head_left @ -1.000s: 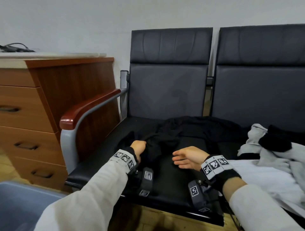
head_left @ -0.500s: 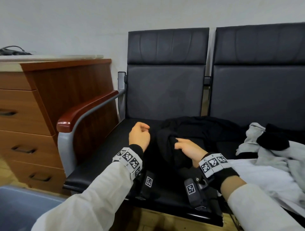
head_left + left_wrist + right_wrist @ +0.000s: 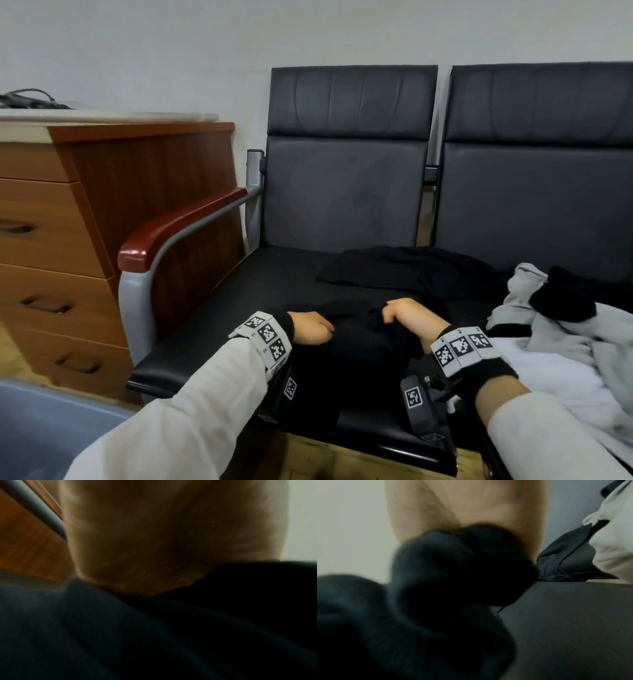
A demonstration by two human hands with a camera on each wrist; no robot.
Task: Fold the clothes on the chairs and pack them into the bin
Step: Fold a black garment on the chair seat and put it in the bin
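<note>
Head view, with both wrist views. A blue-grey bin [image 3: 41, 428] stands on the floor at lower left, beside the front corner of the left chair [image 3: 346, 192]; only its near wall shows, and its contents cannot be seen. A black garment [image 3: 394, 274] lies across the left chair's seat, one part spread flat toward the backrest, another bunched at the front edge between the two hands. The left hand [image 3: 310, 327] rests knuckles-up on the bunched cloth with fingers curled; whether it grips the cloth cannot be told, and the left wrist view is dark and blurred. The right hand [image 3: 407, 317] has its fingers curled into a raised fold of the black garment; the right wrist view shows dark cloth gathered in the palm [image 3: 462, 561]. A grey and white heap of clothes [image 3: 561, 339] covers the right chair [image 3: 541, 192], touching the black garment's right side. The wooden armrest [image 3: 178, 226] bounds the seat on the left, a drawer cabinet [image 3: 68, 240] standing just beyond it. The seat's left portion lies bare.
</note>
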